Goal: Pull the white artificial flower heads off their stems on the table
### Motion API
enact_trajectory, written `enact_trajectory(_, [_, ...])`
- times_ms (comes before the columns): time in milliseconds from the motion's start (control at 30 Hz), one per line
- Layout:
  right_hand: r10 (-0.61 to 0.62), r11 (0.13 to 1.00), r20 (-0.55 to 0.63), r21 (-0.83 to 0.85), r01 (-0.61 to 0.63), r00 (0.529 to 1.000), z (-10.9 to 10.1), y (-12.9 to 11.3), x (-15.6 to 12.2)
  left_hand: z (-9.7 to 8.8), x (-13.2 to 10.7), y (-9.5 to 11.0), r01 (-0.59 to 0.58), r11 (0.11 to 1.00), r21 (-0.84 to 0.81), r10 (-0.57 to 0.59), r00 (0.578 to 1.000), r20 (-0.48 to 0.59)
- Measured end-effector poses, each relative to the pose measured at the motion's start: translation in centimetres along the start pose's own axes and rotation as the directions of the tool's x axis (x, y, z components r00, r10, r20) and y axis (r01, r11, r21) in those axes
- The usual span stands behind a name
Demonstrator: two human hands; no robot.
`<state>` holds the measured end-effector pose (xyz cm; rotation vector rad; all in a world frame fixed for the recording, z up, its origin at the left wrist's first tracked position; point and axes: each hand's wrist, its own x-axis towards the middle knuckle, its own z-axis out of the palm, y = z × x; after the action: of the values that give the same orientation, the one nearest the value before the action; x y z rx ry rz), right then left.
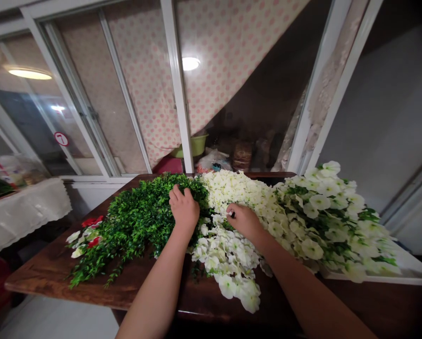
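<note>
At the right end of the brown bench (48,278) I see a flat white tray or board (417,273), with large white flowers (318,202) heaped over it and past its edge. Behind the window, a green basin (198,145) stands near a clear bag (214,161); I cannot make out what either holds. My left hand (185,207) reaches forward, palm down, over the leafy greenery (136,212) piled left of centre on the bench; its grip is loose, fingers slightly bent and apart. My right hand (245,221) extends from the lower right, turned inward above the small white flowers (232,263). Its grip is pinched, thumb against forefinger, around a small pale piece (229,213) I cannot identify.
</note>
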<state>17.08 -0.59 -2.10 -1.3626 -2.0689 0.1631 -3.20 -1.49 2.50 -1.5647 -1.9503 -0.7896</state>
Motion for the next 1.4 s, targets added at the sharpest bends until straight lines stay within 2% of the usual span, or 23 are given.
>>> enact_trajectory(67, [-0.028, 1.0, 0.001, 0.001, 0.028, 1.0, 0.1, 0.1, 0.0, 0.1, 0.0, -0.1, 0.026, 1.0, 0.008, -0.026, 1.0, -0.007])
enact_trajectory(167, [-0.05, 0.999, 0.002, 0.006, 0.05, 0.999, 0.1, 0.2, 0.0, 0.4, 0.0, -0.3, 0.045, 0.999, 0.031, -0.046, 0.998, 0.047])
enact_trajectory(367, [-0.018, 1.0, 0.03, -0.016, 0.018, 0.999, 0.0, -0.2, 0.0, 0.6, 0.2, -0.4, 0.044, 0.998, 0.04, -0.049, 0.99, 0.132])
enact_trajectory(533, [-0.028, 0.999, -0.026, 0.027, 0.028, 0.999, 0.0, -0.3, -0.2, 0.1, 0.4, -0.5, 0.038, 0.999, -0.006, -0.037, 0.996, 0.084])
enact_trajectory(700, [-0.046, 0.997, -0.09, 0.064, 0.052, 0.995, 0.6, 0.6, 0.1, -0.4, 0.6, -0.6, 0.014, 0.996, -0.086, -0.01, 0.999, 0.039])
enact_trajectory(833, [-0.001, 0.994, -0.116, 0.107, 0.013, 0.993, 1.4, 1.2, 0.5, -0.3, 0.7, -0.6, 0.06, 0.994, -0.088, -0.061, 0.998, -0.01])
enact_trajectory(1033, [-0.022, 0.977, -0.104, 0.211, 0.044, 0.994, 1.4, 1.0, 0.6, -0.1, 0.9, -0.9, 0.099, 0.994, -0.034, -0.096, 0.991, 0.096])
enact_trajectory(1200, [-0.009, 0.974, -0.098, 0.224, 0.03, 0.995, 1.0, 0.6, 0.4, -0.4, 1.1, -1.1, 0.097, 0.995, -0.025, -0.093, 0.989, 0.115])
enact_trajectory(1300, [0.019, 0.978, -0.104, 0.207, 0.003, 0.994, 1.0, 0.6, 0.3, -0.5, 1.2, -1.2, 0.085, 0.994, -0.071, -0.077, 0.991, 0.106])
enact_trajectory(1400, [0.039, 0.982, -0.126, 0.188, -0.014, 0.991, 1.1, 0.7, 0.3, -0.4, 1.5, -1.4, 0.019, 0.984, -0.176, -0.005, 0.997, 0.079])
